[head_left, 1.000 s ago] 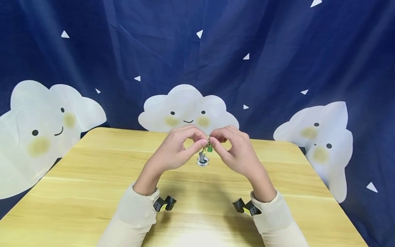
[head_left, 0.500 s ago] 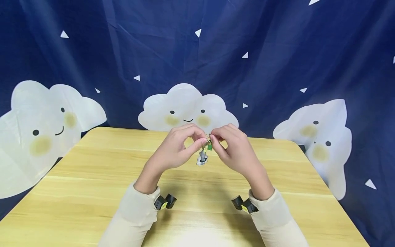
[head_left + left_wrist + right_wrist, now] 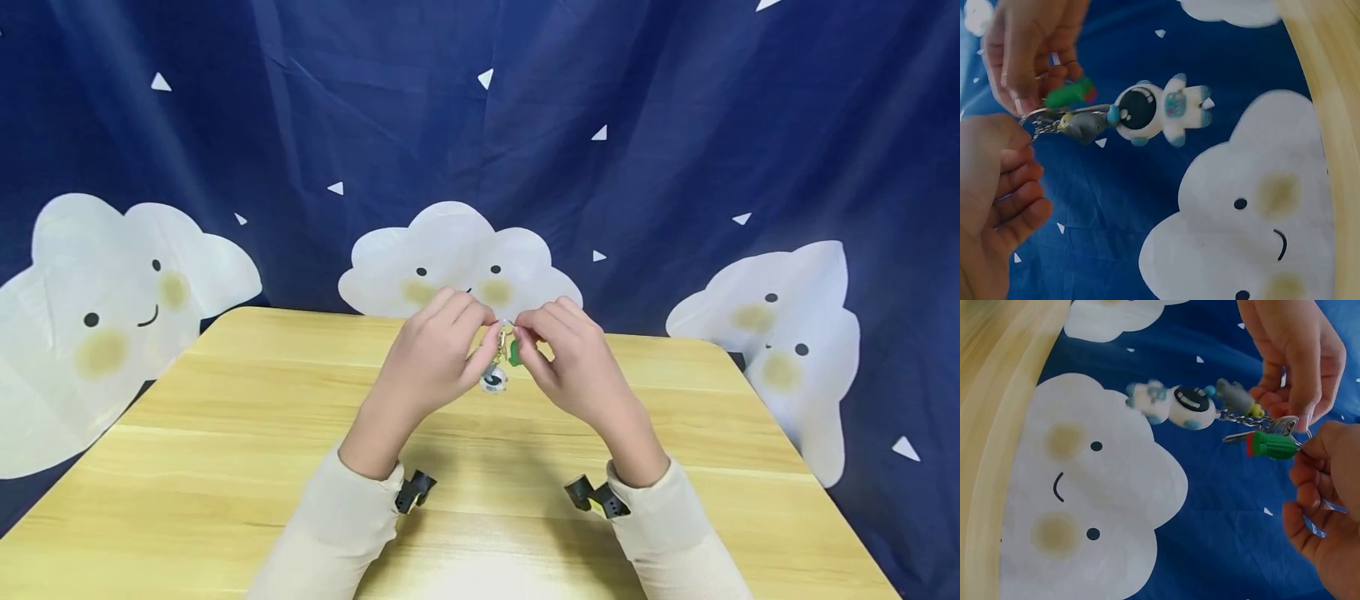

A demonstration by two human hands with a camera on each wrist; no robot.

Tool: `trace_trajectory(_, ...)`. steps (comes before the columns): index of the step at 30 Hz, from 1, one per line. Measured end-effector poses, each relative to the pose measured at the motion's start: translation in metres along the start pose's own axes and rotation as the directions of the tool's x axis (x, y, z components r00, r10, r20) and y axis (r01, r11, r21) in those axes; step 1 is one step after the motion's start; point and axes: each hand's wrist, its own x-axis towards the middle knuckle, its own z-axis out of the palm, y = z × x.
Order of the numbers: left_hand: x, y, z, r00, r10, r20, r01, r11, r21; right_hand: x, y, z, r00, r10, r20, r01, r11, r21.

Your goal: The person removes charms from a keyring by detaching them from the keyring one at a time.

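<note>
Both hands pinch a metal ring above the table, fingertips close together. The left hand (image 3: 429, 358) holds its left side, the right hand (image 3: 577, 358) its right side. From the ring hang a white astronaut figure (image 3: 1188, 107) with a dark visor, a grey charm (image 3: 1086, 127) with a yellow end, and a green charm (image 3: 1274, 445) with a red end. Chain links (image 3: 1238, 417) and metal pieces lie among them. In the right wrist view the green charm is beside the right hand's fingertips. The fingers partly cover the ring.
The wooden table (image 3: 300, 467) spreads below the hands. Behind it hangs a dark blue curtain (image 3: 420, 125) with white clouds and small triangles. Black cameras (image 3: 415, 492) are strapped at both wrists, over pale sleeves.
The left hand has risen slightly and turned, its fingertips now higher at the ring. The green charm has shifted a little to the right, and the astronaut figure hangs slightly higher.
</note>
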Motion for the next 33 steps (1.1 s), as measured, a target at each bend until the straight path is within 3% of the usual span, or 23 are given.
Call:
trace_trajectory(4,0.0008,0.0023,-0.0005,0.998,0.054,-0.015,-0.052,0.993,0.106,0.0006,-0.0012,-0.0002,1.000,-0.005,0.004,0.005,1.000,0.000)
trace_trajectory(15,0.0012,0.0030,-0.0010,0.995,0.076,-0.069,-0.070,0.994,0.079,0.0004,-0.0008,0.0003,1.000,-0.007,-0.016,0.007,1.000,0.016)
trace_trajectory(23,0.0018,0.0033,-0.0006,0.994,0.040,-0.100,-0.038,0.999,0.015,-0.0002,-0.0011,0.0010,0.999,-0.004,-0.032,0.005,1.000,0.028)
trace_trajectory(30,0.0022,0.0047,0.0006,0.994,-0.048,-0.096,0.042,0.997,-0.068,-0.0003,-0.0008,0.0010,0.999,-0.006,-0.034,0.007,1.000,0.022)
trace_trajectory(33,0.0024,0.0047,0.0022,0.994,-0.052,-0.097,0.043,0.995,-0.090,-0.0003,-0.0006,0.0006,1.000,-0.006,-0.030,0.007,1.000,0.017)
